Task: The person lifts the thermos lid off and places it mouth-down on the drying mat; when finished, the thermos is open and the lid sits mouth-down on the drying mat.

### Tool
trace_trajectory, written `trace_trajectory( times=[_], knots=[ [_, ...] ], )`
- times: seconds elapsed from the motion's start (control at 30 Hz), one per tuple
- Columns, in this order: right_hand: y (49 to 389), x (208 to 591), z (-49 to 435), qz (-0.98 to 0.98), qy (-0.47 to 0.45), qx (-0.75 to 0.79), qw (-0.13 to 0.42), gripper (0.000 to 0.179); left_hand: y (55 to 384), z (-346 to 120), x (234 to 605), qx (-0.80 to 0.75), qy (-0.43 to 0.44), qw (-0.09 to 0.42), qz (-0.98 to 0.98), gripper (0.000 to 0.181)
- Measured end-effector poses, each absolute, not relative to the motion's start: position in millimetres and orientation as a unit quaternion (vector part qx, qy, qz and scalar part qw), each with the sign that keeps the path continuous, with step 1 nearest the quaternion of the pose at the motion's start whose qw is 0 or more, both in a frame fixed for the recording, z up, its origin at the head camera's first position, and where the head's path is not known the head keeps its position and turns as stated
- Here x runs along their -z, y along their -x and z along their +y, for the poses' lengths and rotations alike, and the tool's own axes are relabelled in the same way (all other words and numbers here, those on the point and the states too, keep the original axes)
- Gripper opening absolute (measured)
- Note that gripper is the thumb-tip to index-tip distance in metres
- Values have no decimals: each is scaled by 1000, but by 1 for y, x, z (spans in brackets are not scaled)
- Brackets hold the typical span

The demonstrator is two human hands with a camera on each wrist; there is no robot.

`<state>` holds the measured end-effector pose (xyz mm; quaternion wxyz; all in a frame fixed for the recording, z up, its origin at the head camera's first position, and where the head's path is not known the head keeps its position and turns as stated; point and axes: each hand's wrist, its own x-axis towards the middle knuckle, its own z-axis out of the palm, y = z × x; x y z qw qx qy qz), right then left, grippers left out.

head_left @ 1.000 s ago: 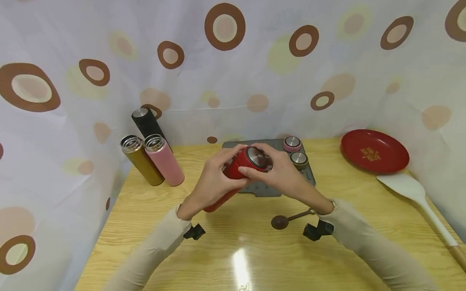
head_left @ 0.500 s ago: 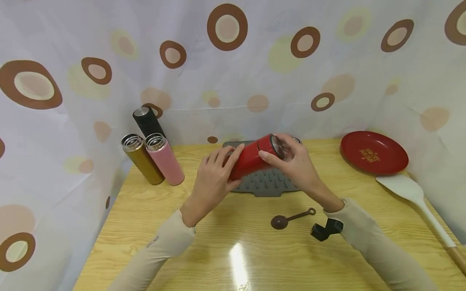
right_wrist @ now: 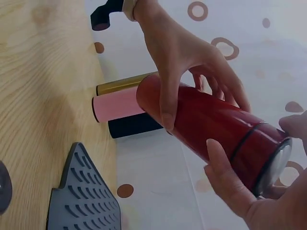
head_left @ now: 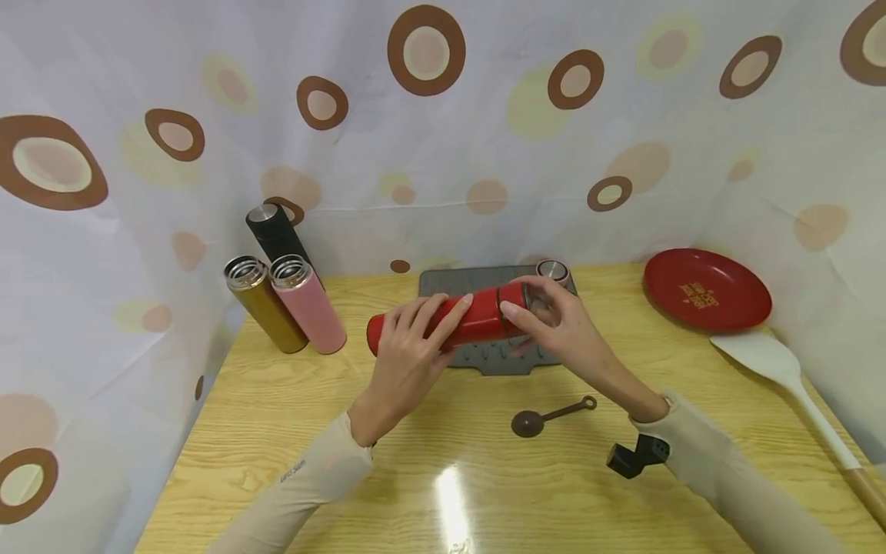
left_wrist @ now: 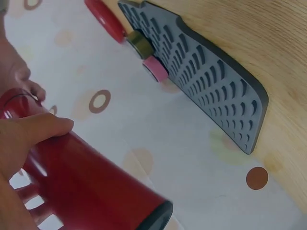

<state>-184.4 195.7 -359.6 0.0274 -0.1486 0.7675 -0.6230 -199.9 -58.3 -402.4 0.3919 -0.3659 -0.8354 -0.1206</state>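
Note:
A red thermos bottle [head_left: 481, 317] is held nearly level above the grey drying mat [head_left: 494, 358], its capped end to the right. My left hand [head_left: 408, 346] grips the bottle's body, thumb and fingers curled round it in the left wrist view. Around the red cap [right_wrist: 264, 153] with its steel top curl the fingers of my right hand [head_left: 571, 327]. A dark seam shows between cap and body. On the mat's back right stands a pink lid [head_left: 553, 271]; an olive lid [left_wrist: 140, 44] beside it is hidden by my right hand in the head view.
At the back left stand a gold bottle [head_left: 266, 308] and a pink bottle [head_left: 310, 308], both uncapped, before a black capped bottle [head_left: 273, 231]. A brown measuring spoon [head_left: 528, 423] lies in front of the mat. To the right are a red plate [head_left: 734, 288] and white spatula [head_left: 782, 365].
The red bottle has tipped from steeply slanted to nearly level, its capped end swinging right. My left hand has slid down to its body, while my right hand has stayed at the cap.

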Motion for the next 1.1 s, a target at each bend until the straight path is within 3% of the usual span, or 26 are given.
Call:
trace_trajectory(
  times=[0.43, 0.73, 0.87, 1.0, 1.1],
  knots=[
    [187, 355, 198, 806, 109, 577, 71, 56, 202, -64, 406, 60, 372, 416, -827, 73],
    [188, 367, 197, 797, 119, 589, 59, 53, 200, -66, 407, 68, 377, 402, -832, 73],
    [185, 375, 196, 789, 196, 583, 6, 52, 198, -70, 407, 125, 380, 360, -843, 76],
    [189, 380, 196, 786, 308, 533, -59, 64, 196, -75, 409, 173, 373, 315, -856, 84],
    [192, 382, 199, 781, 343, 518, -59, 66, 196, -77, 410, 166, 369, 304, -862, 87]
  ],
)
